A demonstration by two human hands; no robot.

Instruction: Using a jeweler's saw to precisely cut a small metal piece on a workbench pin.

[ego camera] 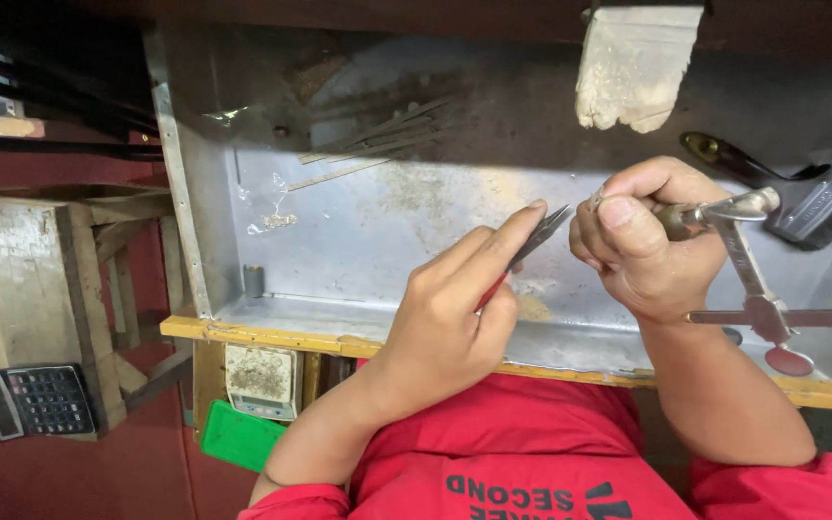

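My left hand [455,308] grips a pair of slim pliers [532,241] with red handles, its dark jaws pointing up and right. My right hand [642,236] is closed around the stem of a metal hand tool [739,226] with a jointed arm that ends in a small reddish disc [788,360]. The pliers' tips reach toward the small end of that tool at my right fingertips. Both hands hover over a shallow metal-lined tray [358,241]. My sleeves are red.
Several thin metal rods [377,144] lie at the tray's back. A dark brush [801,202] rests at the right. A pale worn block [633,63] juts from above. A calculator [31,400] sits on a wooden stool at left; a small scale [260,380] hangs under the bench edge.
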